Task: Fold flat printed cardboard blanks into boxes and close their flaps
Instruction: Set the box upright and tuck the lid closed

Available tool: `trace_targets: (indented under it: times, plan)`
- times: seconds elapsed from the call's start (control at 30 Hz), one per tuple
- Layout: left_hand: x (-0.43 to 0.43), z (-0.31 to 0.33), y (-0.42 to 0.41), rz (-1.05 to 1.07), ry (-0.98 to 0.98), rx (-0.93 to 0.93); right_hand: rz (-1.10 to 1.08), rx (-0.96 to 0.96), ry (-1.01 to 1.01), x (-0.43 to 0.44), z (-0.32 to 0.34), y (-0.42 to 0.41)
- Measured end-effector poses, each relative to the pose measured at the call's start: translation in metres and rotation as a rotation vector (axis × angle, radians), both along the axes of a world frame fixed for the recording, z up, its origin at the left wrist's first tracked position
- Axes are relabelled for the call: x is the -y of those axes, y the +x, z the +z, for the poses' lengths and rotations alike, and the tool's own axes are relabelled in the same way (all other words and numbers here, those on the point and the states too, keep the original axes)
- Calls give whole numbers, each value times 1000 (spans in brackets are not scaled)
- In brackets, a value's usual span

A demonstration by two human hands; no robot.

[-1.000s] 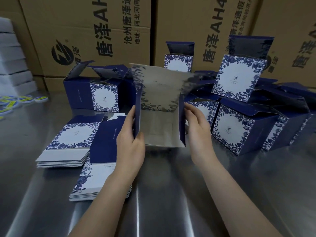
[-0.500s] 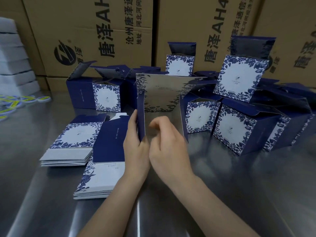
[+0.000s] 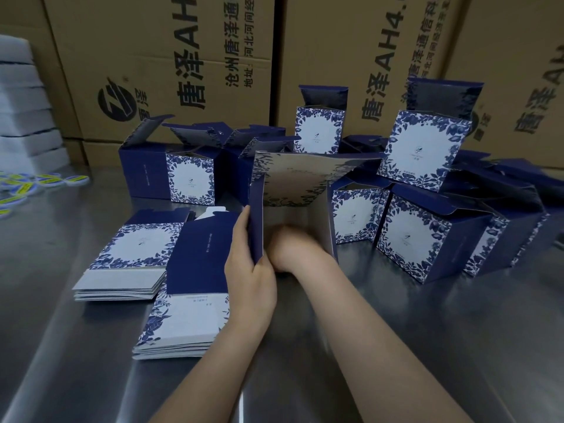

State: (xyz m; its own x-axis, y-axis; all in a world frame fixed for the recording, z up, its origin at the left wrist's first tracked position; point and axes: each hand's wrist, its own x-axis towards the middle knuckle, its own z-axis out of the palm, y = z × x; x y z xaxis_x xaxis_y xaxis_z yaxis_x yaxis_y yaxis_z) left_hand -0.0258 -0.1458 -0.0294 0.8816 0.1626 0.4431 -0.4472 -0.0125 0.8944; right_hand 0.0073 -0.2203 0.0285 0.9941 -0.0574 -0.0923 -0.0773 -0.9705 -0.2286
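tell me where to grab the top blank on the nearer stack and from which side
I'd pinch the top blank at its near short edge, coming in from the person's side, thumb on top, fingers slid under. It lies flat on the nearer stack, so only edges offer a grip, and there the sheets look slightly fanned. The left hand, gripping the half-folded box, crowds its right edge.

a brushed steel counter [image 3: 412, 346] fills the foreground, its dull surface carrying soft streaks of reflected overhead light. behind it, a wall of large brown shipping cartons [image 3: 146, 50] stands side by side, printed in black with chinese characters, big latin letters and a round logo [image 3: 116, 100]. at the far left a stack of white slabs [image 3: 21, 111] rises from the counter, and near its foot lie small round yellow-and-blue labels [image 3: 36, 181].
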Motion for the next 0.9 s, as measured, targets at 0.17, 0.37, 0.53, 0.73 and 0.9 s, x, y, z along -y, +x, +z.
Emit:
trace_targets:
  times: [0.17,0.37,0.53,0.73,0.9]
  plan:
    - [0,-1,1,6,3,-10,34,-131,-38,2,-14,16]
    - [1,0,2,-13,3,-19,94,-266,-47,3,-9,26]
    - [0,0,2,-1,11,-22,78,-195,-5,1,-6,16]
    - [0,1,1,12,34,-22,58,-43,-18,4,-13,3]
    - [0,0,-1,-1,33,-10,141,-177,-1,5,-12,6]
